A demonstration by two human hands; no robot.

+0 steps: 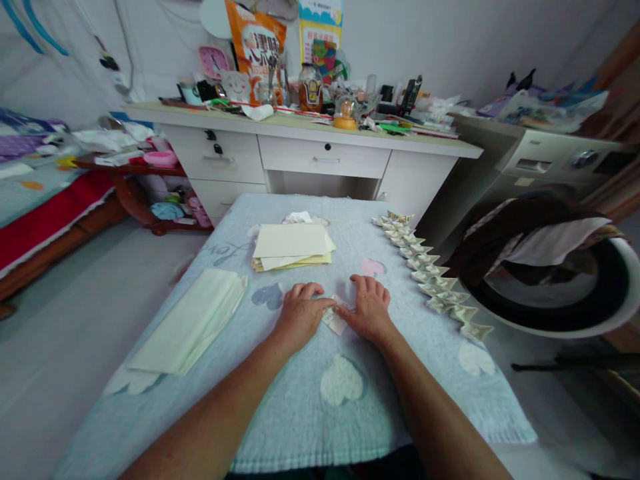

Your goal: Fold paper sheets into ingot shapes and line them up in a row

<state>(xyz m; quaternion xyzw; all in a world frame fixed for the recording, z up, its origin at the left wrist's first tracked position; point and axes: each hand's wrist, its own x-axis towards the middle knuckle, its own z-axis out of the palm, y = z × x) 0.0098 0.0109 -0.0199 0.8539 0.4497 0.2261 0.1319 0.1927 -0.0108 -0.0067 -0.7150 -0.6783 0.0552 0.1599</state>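
Observation:
A small piece of folded paper (335, 323) lies on the cloth, in the middle between my two hands. My left hand (301, 313) grips its left side, thumb stretched onto the paper and fingers bent. From the other side, my right hand (370, 309) has its thumb and fingertips on the same paper, the thumbs nearly meeting. Fingers cover part of its upper edge. Just beyond sits a stack of cream paper sheets (293, 241). To the left rests a pale green folded bundle of paper (193, 323). Several folded paper pieces (425, 270) stand in a slanting row on the right.
A light blue patterned cloth (280, 427) covers the table. Crumpled white tissue (298, 217) sits behind the stack. Beyond is a white desk (325, 150) crowded with jars and packets. A washing machine (530, 157) with clothes in its open door stands right; a bed (50, 207) is left.

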